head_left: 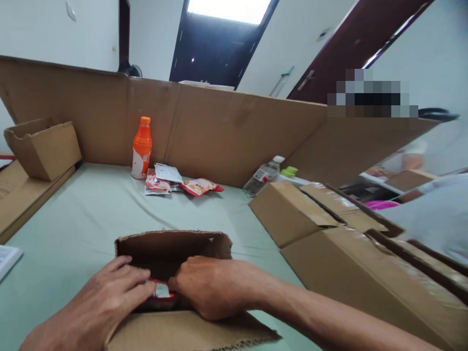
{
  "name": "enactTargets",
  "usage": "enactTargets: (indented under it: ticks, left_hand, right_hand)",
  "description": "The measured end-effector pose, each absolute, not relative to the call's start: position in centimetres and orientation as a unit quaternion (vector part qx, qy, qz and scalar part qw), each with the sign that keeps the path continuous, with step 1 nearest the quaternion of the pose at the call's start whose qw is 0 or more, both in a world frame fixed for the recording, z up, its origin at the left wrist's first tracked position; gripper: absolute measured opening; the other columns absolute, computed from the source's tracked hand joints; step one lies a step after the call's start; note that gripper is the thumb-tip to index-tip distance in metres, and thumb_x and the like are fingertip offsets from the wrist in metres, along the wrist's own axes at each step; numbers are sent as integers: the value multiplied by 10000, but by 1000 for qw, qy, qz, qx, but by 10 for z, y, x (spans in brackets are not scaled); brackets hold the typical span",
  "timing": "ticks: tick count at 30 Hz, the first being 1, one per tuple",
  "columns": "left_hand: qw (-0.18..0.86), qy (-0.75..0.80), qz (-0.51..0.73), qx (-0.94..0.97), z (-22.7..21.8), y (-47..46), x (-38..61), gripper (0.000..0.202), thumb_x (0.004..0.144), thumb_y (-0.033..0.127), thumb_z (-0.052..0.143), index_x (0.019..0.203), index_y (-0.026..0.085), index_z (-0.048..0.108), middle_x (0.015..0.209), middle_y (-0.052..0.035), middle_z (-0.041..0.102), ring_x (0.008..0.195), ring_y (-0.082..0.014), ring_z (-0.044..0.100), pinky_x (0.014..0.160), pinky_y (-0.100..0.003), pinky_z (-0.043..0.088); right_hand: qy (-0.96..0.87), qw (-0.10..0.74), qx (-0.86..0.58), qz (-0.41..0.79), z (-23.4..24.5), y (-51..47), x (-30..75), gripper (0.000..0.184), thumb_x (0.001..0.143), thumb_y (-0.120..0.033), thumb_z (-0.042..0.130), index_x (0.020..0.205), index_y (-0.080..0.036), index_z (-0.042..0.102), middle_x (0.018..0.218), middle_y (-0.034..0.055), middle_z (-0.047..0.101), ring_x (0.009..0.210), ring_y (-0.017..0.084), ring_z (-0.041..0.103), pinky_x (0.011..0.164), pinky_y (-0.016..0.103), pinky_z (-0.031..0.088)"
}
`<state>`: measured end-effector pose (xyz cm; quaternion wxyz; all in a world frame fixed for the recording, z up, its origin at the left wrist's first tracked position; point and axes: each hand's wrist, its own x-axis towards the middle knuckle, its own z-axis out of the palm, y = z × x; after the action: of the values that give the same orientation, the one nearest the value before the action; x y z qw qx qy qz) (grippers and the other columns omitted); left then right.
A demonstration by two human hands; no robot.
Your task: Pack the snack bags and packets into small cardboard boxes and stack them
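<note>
An open cardboard box (193, 331) stands in front of me on the table, its flap folded toward me. Inside it shows a small red-and-white packet (162, 290), mostly covered by my hands. My left hand (106, 295) reaches over the box's left side, thumb and forefinger closed on the packet's left end. From the right, my right hand (208, 285) reaches into the box with curled fingers, pinching the packet's right end. The fingertips of the right hand are partly hidden.
Behind the box stand an orange bottle (142, 151), several snack packets (199, 186) and a tilted clear bottle (263, 175). Cardboard boxes (329, 263) line the right side; another box (47, 151) sits at left. A tall cardboard wall (212, 131) closes the back. Another person is beyond it, right.
</note>
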<state>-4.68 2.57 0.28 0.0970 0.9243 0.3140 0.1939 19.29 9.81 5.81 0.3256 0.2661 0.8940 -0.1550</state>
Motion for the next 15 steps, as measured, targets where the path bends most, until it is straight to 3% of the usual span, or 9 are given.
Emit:
enactTargets:
  ticks: [4, 7, 10, 13, 15]
  left_hand:
    - [140, 273, 195, 932, -6, 40, -46, 843, 829, 275, 733, 1543, 365, 295, 1323, 12, 701, 1224, -242, 666, 1187, -462, 447]
    - [129, 261, 222, 931, -22, 49, -42, 773, 858, 241, 662, 1549, 330, 326, 1311, -9, 705, 1165, -244, 676, 1102, -400, 499]
    - [112, 280, 224, 927, -32, 54, -36, 706, 893, 108, 529, 1546, 286, 327, 1303, -43, 711, 1133, -235, 683, 1061, -382, 496]
    - [115, 259, 214, 935, -25, 58, -32, 537, 909, 44, 458, 1401, 258, 470, 1088, -18, 778, 932, -193, 735, 1074, -364, 484]
    - [125, 235, 166, 949, -17, 63, -30, 361, 961, 91, 467, 1277, 246, 548, 982, 3, 786, 823, -175, 737, 1073, -344, 492]
  right_hand:
    - [898, 295, 270, -185, 62, 97, 208, 308, 871, -90, 592, 1145, -100, 733, 998, 166, 789, 897, 283, 752, 649, 311, 450]
    - [904, 225, 301, -206, 58, 97, 224, 367, 820, -9, 536, 1109, -124, 733, 1017, 136, 785, 925, 256, 739, 719, 301, 465]
    - [896, 151, 334, -251, 47, 94, 236, 468, 772, 42, 500, 1108, -185, 733, 1067, 67, 782, 983, 213, 724, 787, 266, 474]
    - [895, 141, 333, -260, 42, 88, 243, 411, 799, 9, 541, 1074, -220, 744, 1033, 30, 784, 977, 211, 726, 799, 261, 501]
    - [912, 92, 313, -248, 48, 85, 251, 314, 850, -61, 587, 1065, -224, 748, 1036, 41, 784, 973, 216, 729, 832, 281, 531]
